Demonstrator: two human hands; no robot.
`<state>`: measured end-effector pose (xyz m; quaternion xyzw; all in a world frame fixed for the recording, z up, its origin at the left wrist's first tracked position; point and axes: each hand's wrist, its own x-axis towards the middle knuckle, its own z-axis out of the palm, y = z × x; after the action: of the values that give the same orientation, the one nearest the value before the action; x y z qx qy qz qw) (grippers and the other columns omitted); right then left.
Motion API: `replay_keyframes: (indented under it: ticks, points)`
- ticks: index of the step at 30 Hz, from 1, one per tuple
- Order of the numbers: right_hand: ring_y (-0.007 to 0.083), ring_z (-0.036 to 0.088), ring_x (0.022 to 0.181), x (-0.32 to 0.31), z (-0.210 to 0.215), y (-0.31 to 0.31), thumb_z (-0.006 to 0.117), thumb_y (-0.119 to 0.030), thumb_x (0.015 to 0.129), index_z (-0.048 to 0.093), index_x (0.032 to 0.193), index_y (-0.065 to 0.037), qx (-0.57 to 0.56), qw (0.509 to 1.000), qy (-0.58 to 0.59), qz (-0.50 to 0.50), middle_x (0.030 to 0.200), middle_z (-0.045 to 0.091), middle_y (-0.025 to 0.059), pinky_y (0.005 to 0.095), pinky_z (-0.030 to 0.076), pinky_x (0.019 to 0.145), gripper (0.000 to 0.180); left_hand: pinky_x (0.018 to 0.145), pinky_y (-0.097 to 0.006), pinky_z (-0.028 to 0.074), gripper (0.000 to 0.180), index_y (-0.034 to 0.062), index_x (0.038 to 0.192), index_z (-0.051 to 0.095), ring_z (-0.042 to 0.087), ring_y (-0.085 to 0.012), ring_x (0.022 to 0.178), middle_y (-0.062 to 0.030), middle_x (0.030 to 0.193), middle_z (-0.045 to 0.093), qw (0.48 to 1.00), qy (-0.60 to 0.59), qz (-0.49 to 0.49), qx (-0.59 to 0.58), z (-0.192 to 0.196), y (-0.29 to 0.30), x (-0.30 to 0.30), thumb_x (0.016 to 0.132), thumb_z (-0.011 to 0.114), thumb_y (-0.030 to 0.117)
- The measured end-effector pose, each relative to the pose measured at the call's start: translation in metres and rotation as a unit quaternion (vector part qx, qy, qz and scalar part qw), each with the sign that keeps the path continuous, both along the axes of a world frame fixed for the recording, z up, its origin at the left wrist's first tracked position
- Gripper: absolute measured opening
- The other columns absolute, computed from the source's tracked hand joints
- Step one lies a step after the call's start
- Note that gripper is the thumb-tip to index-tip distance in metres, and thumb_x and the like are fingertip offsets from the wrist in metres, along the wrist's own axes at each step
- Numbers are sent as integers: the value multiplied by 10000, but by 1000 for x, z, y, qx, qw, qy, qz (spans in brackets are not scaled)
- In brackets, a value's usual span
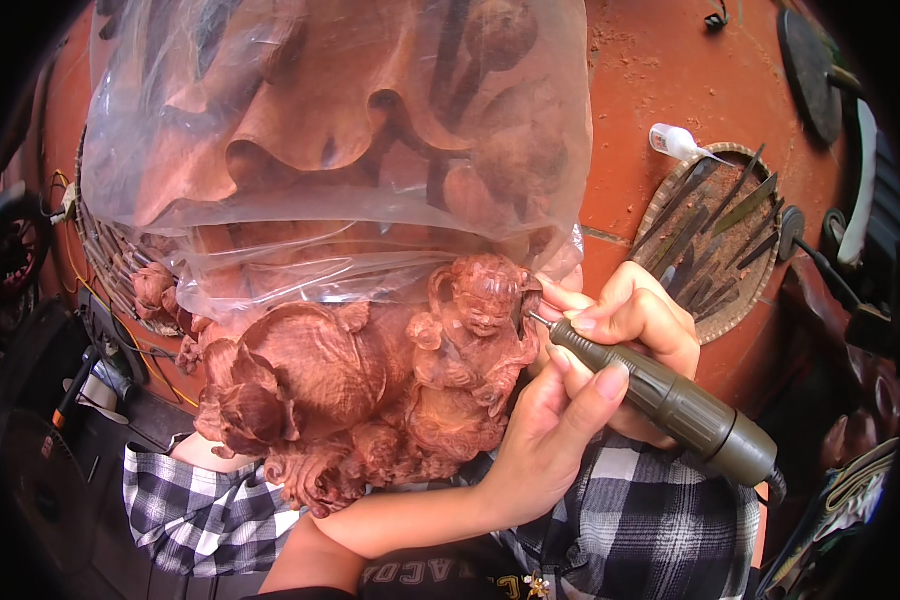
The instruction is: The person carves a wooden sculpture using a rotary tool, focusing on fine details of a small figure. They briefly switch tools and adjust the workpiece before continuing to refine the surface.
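Observation:
A reddish-brown wood carving lies across my lap, with rounded forms and a small smiling figure at its right end. My right hand is closed around the front of a dark green rotary carving tool, its fingers curled over the grip. The thin metal bit meets the side of the figure's head. Crossing from the lower left, my left hand grips the tool from below, with its thumb against the body. Some of its fingers are hidden behind the tool. A cord leaves the tool's rear end.
Clear plastic sheeting covers a larger carved piece beyond. On the red tiled floor at right stand a round woven tray of several chisels and a white bottle. Wood chips are scattered there. A yellow cable runs at left.

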<state>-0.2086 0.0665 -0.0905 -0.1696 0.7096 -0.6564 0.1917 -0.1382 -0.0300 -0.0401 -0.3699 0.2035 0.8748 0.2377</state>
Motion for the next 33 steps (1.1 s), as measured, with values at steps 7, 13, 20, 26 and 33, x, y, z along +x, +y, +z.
replay_keyframes:
  ticks: [7,13,20,26,33]
  points:
    - [190,600,685,0,0,3,784,47,715,567,814,36,30,1000,-6,6,775,551,121,454,587,849,238,1100,-385,344,542,3,1450,226,426,-199,1308,-132,1367,420,1000,-12,0,-11,-6,3,1,1039,415,302]
    - [188,596,682,3,1,0,784,42,713,566,809,40,-5,1000,-24,4,773,557,124,458,580,868,238,1109,-380,325,544,3,1451,217,419,-194,1308,-128,1375,411,1000,-20,16,-15,1,3,3,1038,415,297]
    - [181,592,681,0,-1,3,791,26,711,565,808,41,11,1000,-5,5,763,551,120,449,589,847,247,1110,-378,333,542,2,1428,242,409,-203,1323,-137,1384,402,1000,2,-7,-16,-7,4,5,1035,418,331]
    - [172,579,669,1,-2,3,770,33,727,561,812,38,9,1000,-8,-7,757,538,115,447,598,820,226,1106,-377,350,528,2,1404,269,427,-201,1310,-145,1367,420,1000,9,1,1,-12,5,5,1033,423,345]
    - [179,586,670,2,1,1,767,47,723,561,812,40,1,1000,-18,-1,754,536,111,456,585,853,224,1109,-373,343,542,-8,1404,270,428,-201,1309,-151,1368,421,1000,11,5,-4,-9,5,9,1030,428,351]
